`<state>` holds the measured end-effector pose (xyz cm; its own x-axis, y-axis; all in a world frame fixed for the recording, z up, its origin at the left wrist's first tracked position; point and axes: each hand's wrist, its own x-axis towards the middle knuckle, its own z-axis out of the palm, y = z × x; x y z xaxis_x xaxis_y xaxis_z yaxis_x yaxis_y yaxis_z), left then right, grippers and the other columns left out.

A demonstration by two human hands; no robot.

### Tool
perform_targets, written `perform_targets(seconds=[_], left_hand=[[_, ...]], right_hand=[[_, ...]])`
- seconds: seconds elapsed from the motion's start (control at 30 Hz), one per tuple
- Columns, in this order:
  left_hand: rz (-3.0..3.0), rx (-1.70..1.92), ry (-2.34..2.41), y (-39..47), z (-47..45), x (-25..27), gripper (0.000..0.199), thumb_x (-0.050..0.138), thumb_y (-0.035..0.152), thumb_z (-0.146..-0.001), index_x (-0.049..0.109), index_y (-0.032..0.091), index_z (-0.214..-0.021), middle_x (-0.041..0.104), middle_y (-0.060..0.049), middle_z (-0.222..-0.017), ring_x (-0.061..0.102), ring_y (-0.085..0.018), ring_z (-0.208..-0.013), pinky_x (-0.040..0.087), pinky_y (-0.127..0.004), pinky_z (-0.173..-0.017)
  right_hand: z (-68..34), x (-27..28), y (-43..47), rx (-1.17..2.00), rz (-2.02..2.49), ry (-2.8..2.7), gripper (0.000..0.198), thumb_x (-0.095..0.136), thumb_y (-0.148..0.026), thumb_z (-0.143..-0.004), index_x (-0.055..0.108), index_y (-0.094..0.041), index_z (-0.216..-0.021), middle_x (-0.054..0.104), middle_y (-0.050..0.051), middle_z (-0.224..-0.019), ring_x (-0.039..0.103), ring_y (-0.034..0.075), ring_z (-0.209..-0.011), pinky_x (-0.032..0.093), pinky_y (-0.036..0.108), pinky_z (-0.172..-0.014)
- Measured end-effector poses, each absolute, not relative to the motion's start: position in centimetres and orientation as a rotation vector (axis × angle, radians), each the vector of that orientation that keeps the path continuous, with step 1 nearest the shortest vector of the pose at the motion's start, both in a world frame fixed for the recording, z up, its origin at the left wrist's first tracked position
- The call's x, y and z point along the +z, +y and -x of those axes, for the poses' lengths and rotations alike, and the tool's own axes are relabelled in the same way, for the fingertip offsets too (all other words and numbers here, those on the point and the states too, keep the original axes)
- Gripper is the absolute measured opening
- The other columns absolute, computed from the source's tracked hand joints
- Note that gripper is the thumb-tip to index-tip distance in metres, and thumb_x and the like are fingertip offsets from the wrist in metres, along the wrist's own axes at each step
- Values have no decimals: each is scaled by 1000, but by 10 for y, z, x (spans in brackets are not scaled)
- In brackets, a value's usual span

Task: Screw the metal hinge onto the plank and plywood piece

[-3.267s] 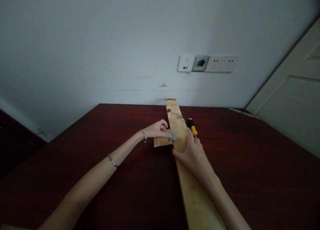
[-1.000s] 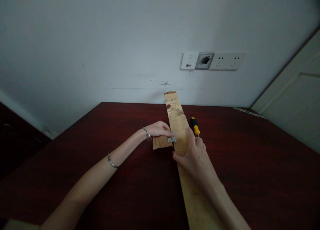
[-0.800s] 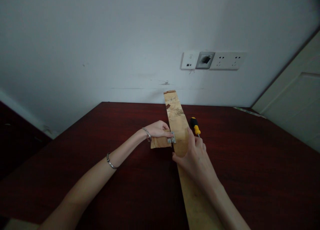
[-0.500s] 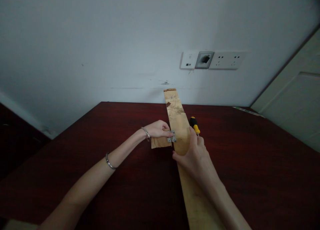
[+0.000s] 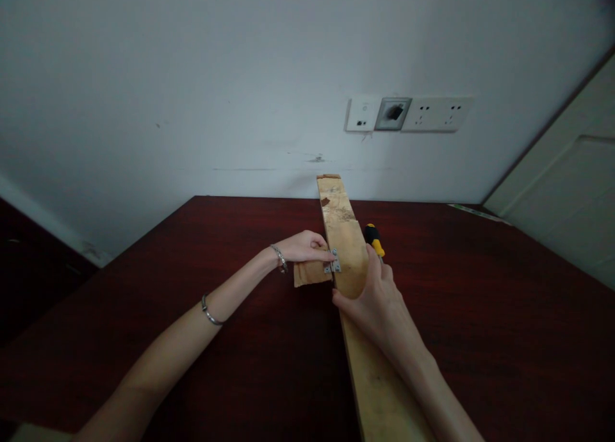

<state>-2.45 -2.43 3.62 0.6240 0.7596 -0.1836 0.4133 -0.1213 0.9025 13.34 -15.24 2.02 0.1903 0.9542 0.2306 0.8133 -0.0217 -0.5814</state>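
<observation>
A long wooden board (image 5: 348, 237) runs away from me across the dark red table, its far end by the wall. Beside its left edge lies a short wood block (image 5: 310, 274). A silver hinge (image 5: 336, 266) spans the seam between the two pieces. My left hand (image 5: 305, 246) presses the hinge down with an outstretched finger, the other fingers curled over the block. With thumb on one edge and fingers at the other, my right hand (image 5: 379, 294) grips the board's width. Just right of the board, a black and yellow screwdriver (image 5: 373, 239) lies, its tip hidden by that hand.
The dark red tabletop (image 5: 230, 237) meets a pale wall (image 5: 240, 77) at the back. Wall sockets (image 5: 423, 114) sit above it. At the right is a white panelled door (image 5: 571, 173), with a thin pale strip (image 5: 480, 213) near its base.
The far part of the board, the short block and the hinge have shifted slightly right and toward me. Both hands keep their hold.
</observation>
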Motion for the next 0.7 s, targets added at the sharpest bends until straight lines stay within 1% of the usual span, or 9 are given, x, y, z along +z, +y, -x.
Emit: perform_targets(seconds=[0.17, 0.33, 0.43, 0.57, 0.7], left_hand=[[-1781, 339, 937, -24, 25, 35, 25, 73, 36, -70, 65, 12, -75, 68, -3, -73, 57, -10, -62, 41, -22, -57], [-1819, 306, 940, -21, 26, 28, 34, 77, 40, -64, 63, 12, -75, 69, -4, -77, 60, -12, -66, 42, -22, -59], [-1821, 324, 965, -20, 27, 24, 39, 79, 41, -62, 59, 12, -79, 69, -4, -77, 62, -14, -68, 42, -23, -59], [-1823, 372, 1033, -21, 26, 22, 50, 82, 41, -57, 51, 14, -86, 66, -1, -75, 61, -13, -68, 42, -23, -58], [-1825, 357, 1091, -23, 24, 21, 58, 83, 44, -53, 47, 15, -88, 64, 1, -75, 59, -13, -67, 41, -22, -56]], right_hand=[[-133, 17, -153, 264, 1857, -1676, 93, 63, -40, -66, 18, -16, -143, 48, 17, -112, 57, 37, -100, 48, 47, -79], [-132, 16, -153, 218, 1874, -1687, 95, 63, -42, -67, 15, -17, -144, 48, 16, -109, 58, 36, -97, 48, 47, -77], [-132, 15, -152, 228, 1864, -1694, 94, 64, -41, -67, 16, -17, -144, 48, 16, -110, 58, 36, -98, 48, 47, -79], [-132, 15, -152, 230, 1867, -1689, 94, 63, -41, -66, 16, -16, -144, 48, 16, -109, 57, 37, -99, 48, 47, -79], [-132, 15, -152, 231, 1847, -1684, 95, 64, -40, -66, 16, -17, -144, 48, 15, -108, 58, 37, -98, 48, 47, -78]])
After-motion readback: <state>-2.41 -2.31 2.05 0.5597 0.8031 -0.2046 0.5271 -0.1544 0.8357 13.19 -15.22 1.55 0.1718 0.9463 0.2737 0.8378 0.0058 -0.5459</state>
